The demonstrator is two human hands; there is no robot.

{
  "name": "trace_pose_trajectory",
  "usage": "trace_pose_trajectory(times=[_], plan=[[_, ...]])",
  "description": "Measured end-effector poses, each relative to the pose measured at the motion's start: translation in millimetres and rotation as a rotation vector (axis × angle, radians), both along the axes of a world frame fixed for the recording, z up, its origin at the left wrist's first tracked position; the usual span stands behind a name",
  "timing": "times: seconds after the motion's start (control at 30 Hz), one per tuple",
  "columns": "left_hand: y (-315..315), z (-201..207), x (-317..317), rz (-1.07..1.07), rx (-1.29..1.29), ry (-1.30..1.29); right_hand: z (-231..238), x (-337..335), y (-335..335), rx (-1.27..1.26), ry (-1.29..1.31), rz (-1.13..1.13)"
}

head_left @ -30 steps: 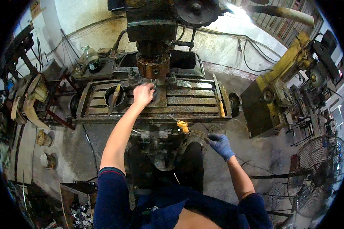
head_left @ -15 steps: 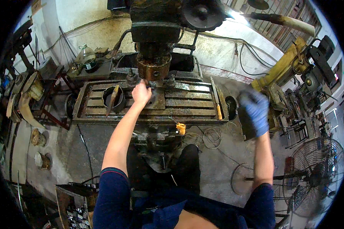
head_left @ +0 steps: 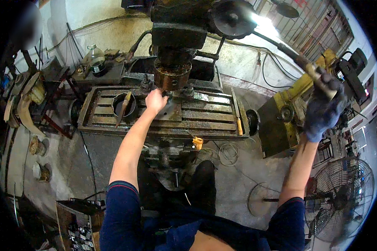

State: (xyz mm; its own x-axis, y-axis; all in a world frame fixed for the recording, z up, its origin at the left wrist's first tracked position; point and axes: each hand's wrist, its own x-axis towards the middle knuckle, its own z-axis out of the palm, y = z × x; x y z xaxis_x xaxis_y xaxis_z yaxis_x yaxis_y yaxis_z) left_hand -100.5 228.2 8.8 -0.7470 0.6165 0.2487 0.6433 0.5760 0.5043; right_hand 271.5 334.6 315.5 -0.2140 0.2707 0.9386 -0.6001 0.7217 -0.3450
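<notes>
Under the spindle head [head_left: 170,75] of a drilling or milling machine, my bare left hand [head_left: 156,101] is closed on something small and dark that I cannot make out. Raised at the right, my right hand [head_left: 324,108] wears a blue and dark glove. Its fingers wrap around the pale-ended feed lever [head_left: 295,60] that juts from the machine's round hub [head_left: 232,19]. Below the spindle lies the slotted machine table [head_left: 209,123]. A round container [head_left: 132,111] stands on it left of my left hand, with a brush [head_left: 123,109] lying across the rim.
A yellow-handled file-like tool [head_left: 239,124] lies along the table's right end. At its front edge sits a yellow object [head_left: 197,143]. A caged fan [head_left: 341,201] stands at lower right, near a cable coil [head_left: 228,154] on the floor. A large bottle [head_left: 96,62] stands back left.
My right hand has risen to the right and closed on the feed lever, whose end has swung downward. My left hand stays under the spindle. The view has shifted slightly.
</notes>
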Motion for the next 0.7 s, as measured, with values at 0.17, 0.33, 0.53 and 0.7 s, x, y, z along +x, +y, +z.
trace_pose_trajectory(times=[0.17, 0.33, 0.53, 0.7], plan=[[4, 2, 0, -0.012, -0.006, -0.069, -45, -2, -10, 0.014, 0.063, -0.140], [4, 5, 3, -0.006, -0.025, -0.060, -69, -1, -12, -0.019, 0.068, -0.198], [1, 0, 5, -0.027, 0.085, -0.030, -69, -3, -11, -0.032, 0.056, -0.064], [-14, 4, 1, -0.097, 0.119, -0.071, -80, -2, -9, -0.025, 0.054, -0.115]])
